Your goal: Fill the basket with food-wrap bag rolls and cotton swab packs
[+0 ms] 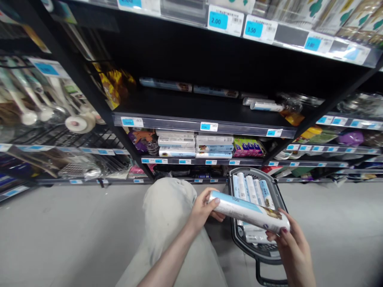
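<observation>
A white and blue packaged roll, marked 100, lies slantwise between my two hands. My left hand is closed around its left end, thumb on top. At the right end, the fingers of my right hand grip the roll from the side and below. Beneath it, a dark shopping basket stands on the floor with several similar rolls inside. The held roll hides part of the basket's contents.
Ahead, the middle shelf bears blue rolls at its back and small white rolls at right. Below are stacked rolls and purple-green boxes. Kitchen utensils hang left. My bent knee is beside the basket.
</observation>
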Demonstrator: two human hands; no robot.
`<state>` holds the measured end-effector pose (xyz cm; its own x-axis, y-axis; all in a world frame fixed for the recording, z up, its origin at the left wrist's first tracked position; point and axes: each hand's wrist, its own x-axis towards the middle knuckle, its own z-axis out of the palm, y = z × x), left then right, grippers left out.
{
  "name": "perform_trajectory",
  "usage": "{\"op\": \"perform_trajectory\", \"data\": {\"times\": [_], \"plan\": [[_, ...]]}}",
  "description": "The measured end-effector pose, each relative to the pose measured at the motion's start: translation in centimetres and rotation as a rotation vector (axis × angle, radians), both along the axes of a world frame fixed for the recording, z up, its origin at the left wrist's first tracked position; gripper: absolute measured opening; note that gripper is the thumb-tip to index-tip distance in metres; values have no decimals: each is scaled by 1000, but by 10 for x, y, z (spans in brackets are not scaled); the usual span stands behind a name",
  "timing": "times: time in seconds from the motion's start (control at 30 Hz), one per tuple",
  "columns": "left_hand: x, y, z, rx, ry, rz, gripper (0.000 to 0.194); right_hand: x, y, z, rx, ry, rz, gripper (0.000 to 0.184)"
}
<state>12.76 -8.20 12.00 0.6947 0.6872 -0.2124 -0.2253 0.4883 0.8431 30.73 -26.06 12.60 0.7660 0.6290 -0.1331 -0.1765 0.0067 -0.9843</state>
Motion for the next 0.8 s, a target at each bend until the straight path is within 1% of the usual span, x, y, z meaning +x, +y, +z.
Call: {"op": "perform_trajectory", "data": {"times": [0.1, 0.27, 0.5, 0.8], "plan": [[0, -1, 0, 19, 8, 21, 48, -1, 1, 0, -4, 9, 24, 52], [0, 0, 0, 29, 23, 30, 48, -3, 4, 2, -29, 22, -11, 51], [1, 1, -2, 23, 52, 38, 52, -3, 6, 3, -66, 35, -6, 56], [1, 1, -4, 63, 66, 35, 46, 0, 9, 3, -67, 53, -29, 55]]}}
